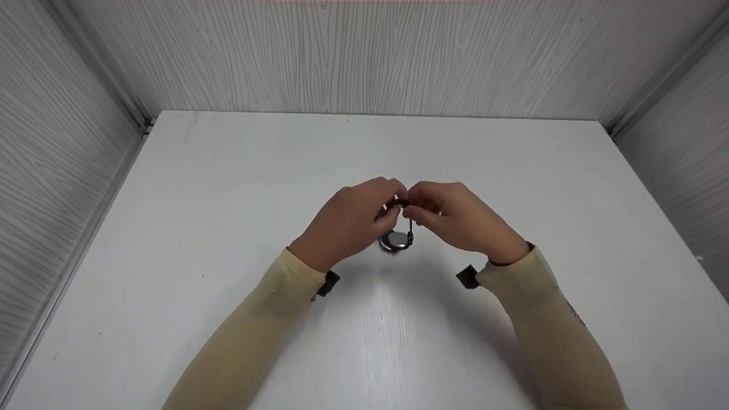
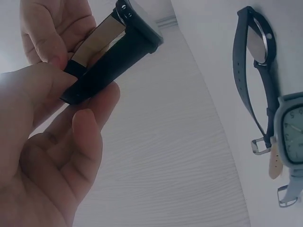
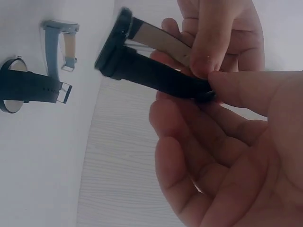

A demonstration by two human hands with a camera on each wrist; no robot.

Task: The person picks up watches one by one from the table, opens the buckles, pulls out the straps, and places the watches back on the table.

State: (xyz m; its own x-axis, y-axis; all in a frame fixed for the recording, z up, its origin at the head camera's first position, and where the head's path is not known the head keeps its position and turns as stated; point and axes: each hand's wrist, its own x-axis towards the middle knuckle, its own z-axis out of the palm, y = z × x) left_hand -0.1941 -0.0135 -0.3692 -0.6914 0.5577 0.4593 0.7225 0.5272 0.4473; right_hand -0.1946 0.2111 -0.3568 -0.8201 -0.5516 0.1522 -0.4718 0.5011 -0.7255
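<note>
Both hands meet over the table around a black wristwatch [image 2: 116, 59] whose two strap halves curve together. The left hand [image 1: 359, 216] pinches the strap near one end with thumb and fingers. At the joined strap ends, the right hand [image 1: 453, 213] pinches with its thumb [image 3: 246, 92] and forefinger. The watch case [image 3: 113, 45] points away from the fingers, and the tan strap lining [image 3: 163, 42] shows. Fingers cover the buckle area. In the head view, a grey disc with a shiny rim [image 1: 398, 240] appears just below the fingers.
A pale blue-grey square watch [image 2: 296, 127] lies on the white table [image 1: 228, 171]. Beside it is another dark watch [image 2: 271, 90] with a round case. Wood-grained panels [image 1: 353, 57] rise behind and at both sides. Each wrist carries a small black block [image 1: 469, 277].
</note>
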